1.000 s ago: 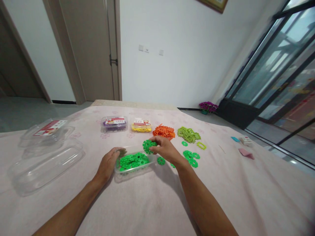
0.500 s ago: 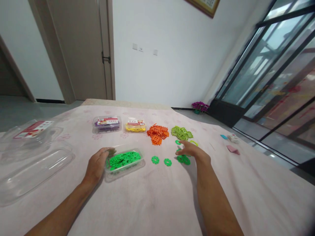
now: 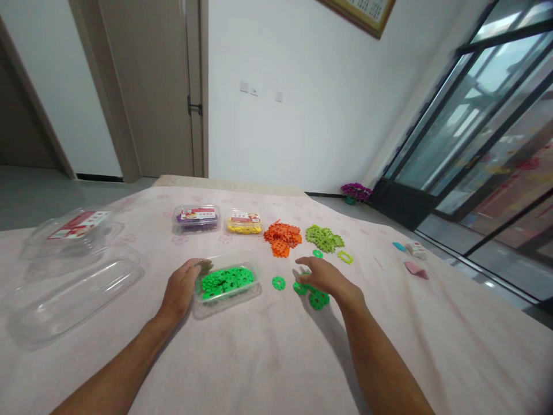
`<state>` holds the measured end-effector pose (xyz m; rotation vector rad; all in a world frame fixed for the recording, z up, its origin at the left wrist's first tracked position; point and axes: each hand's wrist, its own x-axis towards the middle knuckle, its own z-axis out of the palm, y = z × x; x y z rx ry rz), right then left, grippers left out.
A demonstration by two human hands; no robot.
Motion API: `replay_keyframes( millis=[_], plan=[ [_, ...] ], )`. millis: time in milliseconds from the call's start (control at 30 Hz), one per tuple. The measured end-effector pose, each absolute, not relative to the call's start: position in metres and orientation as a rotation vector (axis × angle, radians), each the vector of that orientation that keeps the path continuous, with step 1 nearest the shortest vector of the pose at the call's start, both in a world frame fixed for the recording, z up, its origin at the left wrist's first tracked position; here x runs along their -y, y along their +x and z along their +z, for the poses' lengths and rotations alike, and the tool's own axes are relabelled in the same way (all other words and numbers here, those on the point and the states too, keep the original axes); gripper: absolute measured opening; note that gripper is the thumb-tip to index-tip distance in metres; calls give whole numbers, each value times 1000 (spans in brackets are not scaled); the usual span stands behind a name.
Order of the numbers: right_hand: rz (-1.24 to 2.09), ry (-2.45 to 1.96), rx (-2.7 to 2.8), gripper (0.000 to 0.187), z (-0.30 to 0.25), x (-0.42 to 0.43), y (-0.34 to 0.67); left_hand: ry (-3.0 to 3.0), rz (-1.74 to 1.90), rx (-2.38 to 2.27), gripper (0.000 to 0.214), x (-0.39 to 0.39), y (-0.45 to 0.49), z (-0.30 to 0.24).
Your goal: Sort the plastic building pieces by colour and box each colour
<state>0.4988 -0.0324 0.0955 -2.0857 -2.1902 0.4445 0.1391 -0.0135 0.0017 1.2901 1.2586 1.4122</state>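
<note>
My left hand (image 3: 182, 286) grips the left end of a small clear tub (image 3: 227, 295) filled with bright green snowflake pieces. My right hand (image 3: 325, 278) lies over a few loose green pieces (image 3: 318, 299) on the pink cloth (image 3: 268, 351), fingers curled down onto them; whether it has hold of any is hidden. One more green piece (image 3: 279, 283) lies alone between the tub and that hand.
Behind are a purple-filled tub (image 3: 196, 218), a yellow-filled tub (image 3: 244, 223), an orange heap (image 3: 282, 236) and a lime-green heap (image 3: 324, 238). Large clear containers (image 3: 73, 282) sit at the left. Small items (image 3: 415, 259) lie at the right, near glass doors.
A second ago my right hand held a green piece over the tub. It then swung right to the loose green pieces and now rests on them, slightly nearer the tub. My left hand stayed put.
</note>
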Motion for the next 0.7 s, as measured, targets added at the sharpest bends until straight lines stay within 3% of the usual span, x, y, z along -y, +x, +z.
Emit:
replay_keyframes(
  millis=[100,267,533,700],
  plan=[
    [187,-1688,2191,29,107,18,455,1274,1409,-1235,34,13,139,2],
    [-22,-1258,2483,36,108,-12,383,1307,1400,-1254,33,16,140,7],
    [-289,-1233,2869,48,94,-45,347,1287,1398,-1242,33,17,143,11],
    [-367,-1176,2979,37,87,-53,343,1283,1395,-1249,32,15,142,8]
  ],
)
